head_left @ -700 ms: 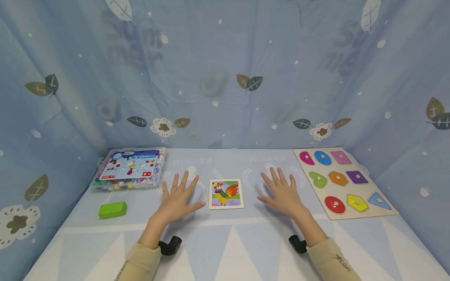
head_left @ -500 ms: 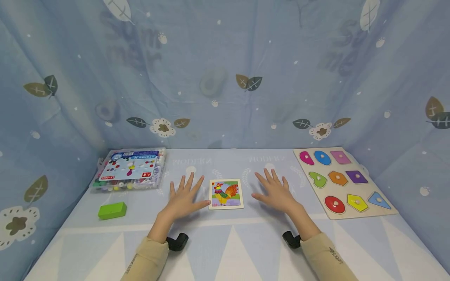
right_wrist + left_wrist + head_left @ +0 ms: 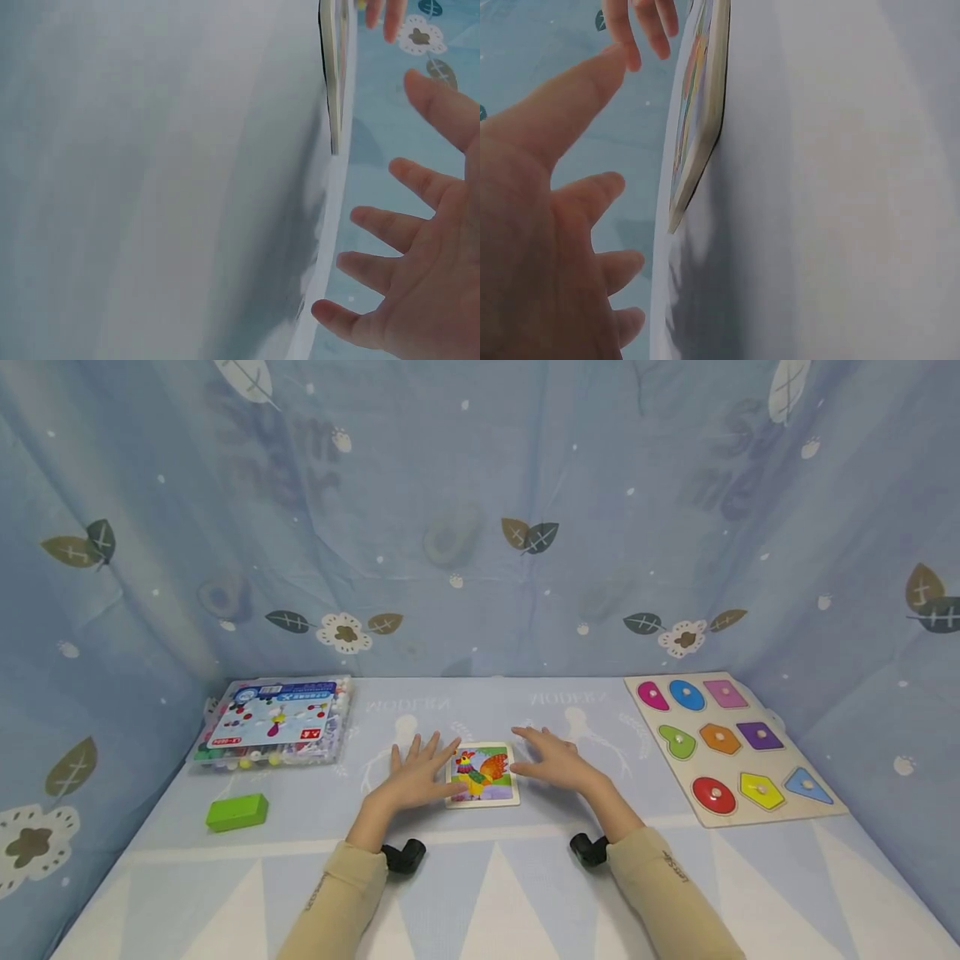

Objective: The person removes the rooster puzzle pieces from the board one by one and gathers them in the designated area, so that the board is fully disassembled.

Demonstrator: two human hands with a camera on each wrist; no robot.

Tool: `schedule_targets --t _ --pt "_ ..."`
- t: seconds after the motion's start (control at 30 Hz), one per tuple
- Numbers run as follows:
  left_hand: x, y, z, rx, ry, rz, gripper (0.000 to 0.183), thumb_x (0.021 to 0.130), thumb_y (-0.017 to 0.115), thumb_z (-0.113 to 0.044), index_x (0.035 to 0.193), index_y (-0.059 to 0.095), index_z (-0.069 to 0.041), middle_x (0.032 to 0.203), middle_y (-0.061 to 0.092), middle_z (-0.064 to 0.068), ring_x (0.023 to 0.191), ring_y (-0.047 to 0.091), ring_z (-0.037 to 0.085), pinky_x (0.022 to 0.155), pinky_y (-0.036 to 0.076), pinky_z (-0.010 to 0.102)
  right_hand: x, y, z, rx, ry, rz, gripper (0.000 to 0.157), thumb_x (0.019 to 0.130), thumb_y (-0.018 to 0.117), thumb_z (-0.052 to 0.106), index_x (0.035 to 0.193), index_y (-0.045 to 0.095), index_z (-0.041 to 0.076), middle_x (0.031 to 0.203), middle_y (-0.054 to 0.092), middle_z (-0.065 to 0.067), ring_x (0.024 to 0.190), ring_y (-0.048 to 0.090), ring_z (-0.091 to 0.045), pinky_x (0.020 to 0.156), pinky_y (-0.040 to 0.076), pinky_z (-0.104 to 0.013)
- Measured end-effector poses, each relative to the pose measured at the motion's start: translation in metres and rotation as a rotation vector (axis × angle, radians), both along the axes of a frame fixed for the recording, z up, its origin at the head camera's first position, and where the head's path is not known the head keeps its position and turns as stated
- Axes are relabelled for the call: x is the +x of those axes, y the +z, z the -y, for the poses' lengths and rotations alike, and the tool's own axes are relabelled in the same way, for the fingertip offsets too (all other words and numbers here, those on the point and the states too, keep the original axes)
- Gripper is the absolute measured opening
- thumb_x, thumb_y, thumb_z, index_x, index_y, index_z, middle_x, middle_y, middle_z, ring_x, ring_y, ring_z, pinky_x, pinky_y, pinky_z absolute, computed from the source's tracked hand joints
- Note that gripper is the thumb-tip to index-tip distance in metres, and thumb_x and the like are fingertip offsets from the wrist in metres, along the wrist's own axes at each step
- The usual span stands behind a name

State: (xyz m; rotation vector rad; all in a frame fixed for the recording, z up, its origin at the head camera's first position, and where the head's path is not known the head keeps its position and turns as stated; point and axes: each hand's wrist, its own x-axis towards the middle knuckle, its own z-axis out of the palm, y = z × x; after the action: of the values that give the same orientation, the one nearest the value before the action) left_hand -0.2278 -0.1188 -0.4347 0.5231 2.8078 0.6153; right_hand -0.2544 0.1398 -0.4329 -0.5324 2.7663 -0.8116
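Note:
A small square puzzle (image 3: 483, 774) with a rooster picture and a pale frame lies flat mid-table. My left hand (image 3: 415, 779) is at its left side, fingers spread, thumb overlapping the picture in the head view. From the other side my right hand (image 3: 558, 762) reaches in, its thumb tip at the puzzle's right edge. Neither hand grips anything. In the left wrist view the puzzle (image 3: 705, 112) stands edge-on beyond the thumb, and both hands hover above the table surface. The right wrist view shows the puzzle's edge (image 3: 331, 75) past the spread fingers.
At the back left sits a clear plastic case (image 3: 273, 722) of colourful beads. In front of it lies a green block (image 3: 237, 812). A wooden shape-peg board (image 3: 731, 747) is at the right. A blue patterned curtain (image 3: 480, 527) hangs behind and around the table (image 3: 495, 893).
Both hands have moved inward from either side toward the rooster puzzle, the left going right and the right going left. The puzzle and other objects have stayed in place.

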Motion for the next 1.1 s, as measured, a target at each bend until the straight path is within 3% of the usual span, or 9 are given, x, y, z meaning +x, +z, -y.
schedule_targets --t 0.27,0.6,1.1 --pt "-0.007 -0.003 -0.007 -0.003 -0.048 0.021 0.073 0.082 0.061 -0.052 0.144 0.034 -0.026 0.152 0.012 0.02 0.137 -0.001 0.047 0.101 -0.009 0.067 -0.012 -0.004 0.012 -0.005 0.016 -0.044 0.048 0.081 0.069 0.031 0.125 0.056 0.016 0.134 0.051 -0.007 0.126 0.042 -0.031 0.096 0.027 -0.062" --pt "-0.01 -0.01 -0.005 0.011 -0.057 0.046 0.071 0.081 0.064 -0.048 0.142 0.038 -0.026 0.153 0.013 0.019 0.137 -0.002 0.046 0.1 -0.01 0.067 -0.016 -0.005 0.02 0.088 0.012 -0.075 0.035 0.079 0.072 0.03 0.111 0.064 0.019 0.128 0.054 -0.008 0.12 0.045 -0.032 0.09 0.03 -0.058" --pt "-0.009 -0.01 -0.005 0.045 -0.047 0.045 0.07 0.079 0.067 -0.044 0.14 0.042 -0.022 0.152 0.014 0.019 0.137 0.0 0.046 0.1 -0.008 0.068 -0.021 -0.004 0.027 0.165 -0.01 -0.05 0.034 0.074 0.076 0.035 0.103 0.064 0.022 0.131 0.051 -0.007 0.117 0.044 -0.032 0.089 0.03 -0.054"
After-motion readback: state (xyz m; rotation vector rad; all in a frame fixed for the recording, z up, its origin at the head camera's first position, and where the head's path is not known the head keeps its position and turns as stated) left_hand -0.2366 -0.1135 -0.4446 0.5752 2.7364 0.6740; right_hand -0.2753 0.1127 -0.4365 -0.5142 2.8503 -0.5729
